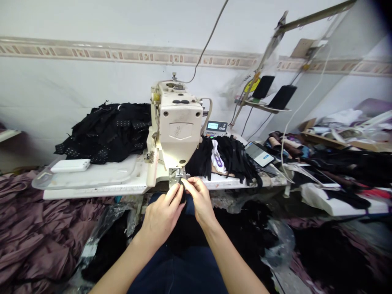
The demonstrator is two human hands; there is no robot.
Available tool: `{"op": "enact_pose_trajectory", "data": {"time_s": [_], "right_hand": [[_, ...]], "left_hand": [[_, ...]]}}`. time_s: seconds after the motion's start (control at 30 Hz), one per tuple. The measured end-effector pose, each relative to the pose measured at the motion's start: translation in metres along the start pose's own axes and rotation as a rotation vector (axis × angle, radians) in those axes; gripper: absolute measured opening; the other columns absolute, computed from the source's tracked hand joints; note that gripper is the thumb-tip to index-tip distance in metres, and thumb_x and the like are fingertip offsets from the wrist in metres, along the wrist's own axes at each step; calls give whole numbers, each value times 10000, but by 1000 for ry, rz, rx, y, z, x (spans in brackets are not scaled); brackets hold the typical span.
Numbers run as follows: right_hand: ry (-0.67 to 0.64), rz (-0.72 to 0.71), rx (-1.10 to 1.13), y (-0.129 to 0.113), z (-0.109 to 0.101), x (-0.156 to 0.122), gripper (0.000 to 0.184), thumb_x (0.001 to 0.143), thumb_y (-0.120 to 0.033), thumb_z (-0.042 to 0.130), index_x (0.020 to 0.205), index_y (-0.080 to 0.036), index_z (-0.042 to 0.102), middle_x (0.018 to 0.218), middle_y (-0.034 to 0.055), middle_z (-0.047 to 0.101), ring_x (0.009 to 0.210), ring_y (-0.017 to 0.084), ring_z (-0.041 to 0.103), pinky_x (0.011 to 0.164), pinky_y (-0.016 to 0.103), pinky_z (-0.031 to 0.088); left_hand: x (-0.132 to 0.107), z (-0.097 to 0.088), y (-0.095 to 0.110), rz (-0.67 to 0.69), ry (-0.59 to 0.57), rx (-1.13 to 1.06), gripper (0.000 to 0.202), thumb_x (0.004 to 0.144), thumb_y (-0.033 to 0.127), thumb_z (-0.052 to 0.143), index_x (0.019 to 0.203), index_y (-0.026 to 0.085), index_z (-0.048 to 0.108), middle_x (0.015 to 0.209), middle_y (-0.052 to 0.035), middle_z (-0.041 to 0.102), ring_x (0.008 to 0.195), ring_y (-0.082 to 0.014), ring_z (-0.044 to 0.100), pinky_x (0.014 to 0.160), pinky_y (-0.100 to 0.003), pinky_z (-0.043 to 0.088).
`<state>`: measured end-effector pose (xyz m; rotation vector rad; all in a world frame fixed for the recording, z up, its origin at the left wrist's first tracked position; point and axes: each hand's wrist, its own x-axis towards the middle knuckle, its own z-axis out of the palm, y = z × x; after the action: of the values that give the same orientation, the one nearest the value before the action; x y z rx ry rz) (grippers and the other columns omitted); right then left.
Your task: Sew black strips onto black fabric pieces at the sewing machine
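Both my hands meet at the front of a cream sewing machine (pixel 177 122), just below its presser foot (pixel 177 174). My left hand (pixel 162 214) has its fingers pressed together on a small black fabric piece (pixel 183 195) at the needle. My right hand (pixel 199 198) pinches the same piece from the right. The piece is mostly hidden between my fingers. My forearms reach up from the bottom edge over dark blue trousers.
A heap of black studded pieces (pixel 107 130) lies left of the machine, with a white box (pixel 71 165) in front. Black strips (pixel 232 157) and a phone (pixel 259 154) lie to the right. Purple cloth (pixel 33 228) fills the left floor. The right side is cluttered.
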<state>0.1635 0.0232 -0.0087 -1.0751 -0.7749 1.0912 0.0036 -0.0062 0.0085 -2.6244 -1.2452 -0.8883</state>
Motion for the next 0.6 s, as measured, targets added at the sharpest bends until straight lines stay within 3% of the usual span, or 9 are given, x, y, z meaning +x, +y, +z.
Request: {"op": "enact_pose_trajectory", "data": {"time_s": [0.17, 0.27, 0.37, 0.47, 0.53, 0.6], "right_hand": [[-75, 24, -46, 26, -17, -20, 472, 923, -686, 713, 850, -221, 684, 895, 31, 683, 870, 214, 627, 807, 315, 524], [-223, 41, -206, 41, -40, -29, 573, 875, -731, 748, 681, -206, 627, 692, -7, 570, 695, 173, 517, 643, 289, 425], [-316, 132, -292, 43, -69, -31, 616, 808, -725, 816, 599, -194, 582, 586, -41, 457, 585, 129, 400, 575, 281, 310], [-374, 238, -305, 34, -98, -24, 591, 821, -723, 805, 656, -189, 616, 604, -42, 509, 570, 121, 418, 572, 273, 309], [-447, 244, -351, 28, -113, -18, 555, 813, -685, 838, 699, -188, 619, 645, -41, 546, 602, 125, 453, 589, 264, 336], [-516, 207, -430, 26, -123, -12, 516, 815, -636, 857, 727, -189, 613, 682, -40, 560, 641, 132, 477, 610, 260, 362]], "left_hand": [[5, 7, 1, -45, 22, 4, 488, 1072, 288, 591, 1558, 246, 580, 1512, -126, 676, 1098, -268, 776, 918, -330, 635], [5, 4, 1, -46, 30, -41, 471, 1081, 267, 563, 1551, 239, 581, 1516, -140, 669, 1202, -292, 739, 982, -383, 610], [-2, -5, -3, -82, 67, -283, 410, 1099, 215, 496, 1477, 266, 647, 1487, -122, 683, 1305, -275, 686, 1056, -394, 566], [-14, -12, -15, -292, 114, -543, 316, 1079, 291, 567, 1344, 254, 736, 1269, -105, 764, 1053, -222, 752, 958, -324, 585], [-22, -13, -28, -447, -1, -713, 273, 1031, 391, 653, 1200, 230, 795, 1069, -79, 795, 861, -203, 745, 807, -279, 592], [-28, -12, -42, -521, -260, -901, 296, 998, 466, 686, 1034, 205, 821, 930, -60, 794, 795, -209, 730, 708, -259, 574]]}}
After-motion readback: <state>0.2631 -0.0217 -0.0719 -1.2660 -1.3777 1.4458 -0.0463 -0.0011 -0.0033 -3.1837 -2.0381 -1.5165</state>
